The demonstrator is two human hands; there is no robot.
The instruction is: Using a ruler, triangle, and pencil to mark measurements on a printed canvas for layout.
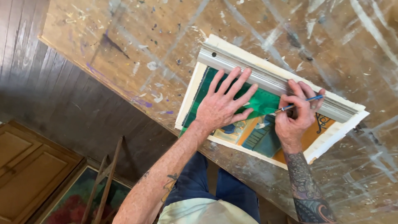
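Note:
A painting (265,139) on thick white paper lies on the paint-spattered wooden table (137,45), showing green, teal and orange areas. A long grey metal straightedge (265,76) rests across its far side. My left hand (224,105) lies flat with fingers spread on the green part of the painting, fingertips touching the straightedge. My right hand (296,116) is closed around a thin blue-handled brush (300,103), its tip pointing left over the paper just below the straightedge.
The table's edge runs diagonally from upper left to lower right. Below it is dark plank floor (62,99), a wooden panel (29,170), a framed red and green picture (74,201) and wooden easel legs (105,184).

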